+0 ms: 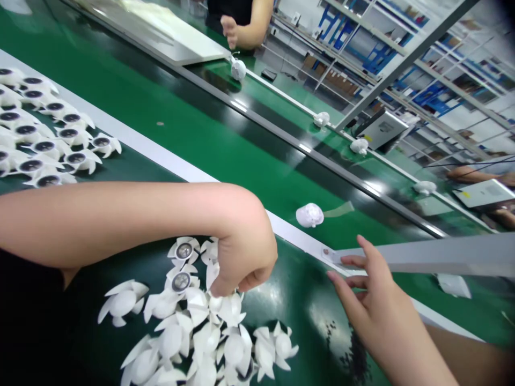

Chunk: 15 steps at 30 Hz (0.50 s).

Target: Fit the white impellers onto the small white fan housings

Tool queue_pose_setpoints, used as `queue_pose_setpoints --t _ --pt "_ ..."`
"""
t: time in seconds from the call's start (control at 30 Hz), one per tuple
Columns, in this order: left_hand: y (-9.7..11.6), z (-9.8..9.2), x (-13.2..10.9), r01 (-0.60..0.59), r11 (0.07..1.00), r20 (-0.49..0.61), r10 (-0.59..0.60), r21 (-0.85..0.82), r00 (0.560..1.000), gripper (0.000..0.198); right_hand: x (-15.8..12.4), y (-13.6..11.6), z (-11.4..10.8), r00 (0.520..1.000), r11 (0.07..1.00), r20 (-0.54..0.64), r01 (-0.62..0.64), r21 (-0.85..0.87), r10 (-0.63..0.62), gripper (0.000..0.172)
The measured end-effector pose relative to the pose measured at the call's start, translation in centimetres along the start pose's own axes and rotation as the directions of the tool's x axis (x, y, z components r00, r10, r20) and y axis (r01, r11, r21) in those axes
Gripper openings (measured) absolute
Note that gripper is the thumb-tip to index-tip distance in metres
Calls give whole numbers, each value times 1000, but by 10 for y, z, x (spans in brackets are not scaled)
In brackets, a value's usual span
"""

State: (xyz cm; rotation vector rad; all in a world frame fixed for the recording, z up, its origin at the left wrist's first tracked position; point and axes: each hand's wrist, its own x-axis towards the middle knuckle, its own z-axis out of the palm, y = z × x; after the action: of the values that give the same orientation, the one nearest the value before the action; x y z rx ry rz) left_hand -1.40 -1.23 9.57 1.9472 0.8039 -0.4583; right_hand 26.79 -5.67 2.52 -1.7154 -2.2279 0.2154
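Observation:
Across the green bench, a loose pile of white fan blades (207, 338) lies in front of me, some showing dark round hubs. My left hand (251, 252) reaches down from the left into the far side of this pile. Its fingers are curled and closed on a white fan blade (213, 268), which the hand partly hides. My right hand (374, 300) hovers at the right with fingers spread and nothing in it, near a grey metal post. Beneath it on the bench lie scattered small black pieces (354, 356).
More fan blades (44, 147) stand in rows, hubs up, at the left. Past a white rail (169, 161), a white motor unit (309, 215) sits on the green belt. The grey post (450, 254) slants in from the right. A co-worker's hand (231, 32) is across the line.

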Motion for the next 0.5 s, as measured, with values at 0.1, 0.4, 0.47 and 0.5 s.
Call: queue_pose_setpoints --t 0.1,0.4,0.47,0.5 --pt "-8 -2 11 -66 995 4 67 -73 998 27 -6 13 -22 992 1000 123 -25 11 23 50" --pt "-20 0 40 -149 985 -191 130 -87 973 12 -21 27 -21 801 972 595 81 -219 67 23" --pt "-21 4 46 -150 988 -265 139 -23 954 18 -22 18 -18 791 956 605 98 -275 93 27" --pt "-21 6 49 -142 990 -298 137 6 945 22 -22 13 -16 797 943 594 104 -315 110 28"
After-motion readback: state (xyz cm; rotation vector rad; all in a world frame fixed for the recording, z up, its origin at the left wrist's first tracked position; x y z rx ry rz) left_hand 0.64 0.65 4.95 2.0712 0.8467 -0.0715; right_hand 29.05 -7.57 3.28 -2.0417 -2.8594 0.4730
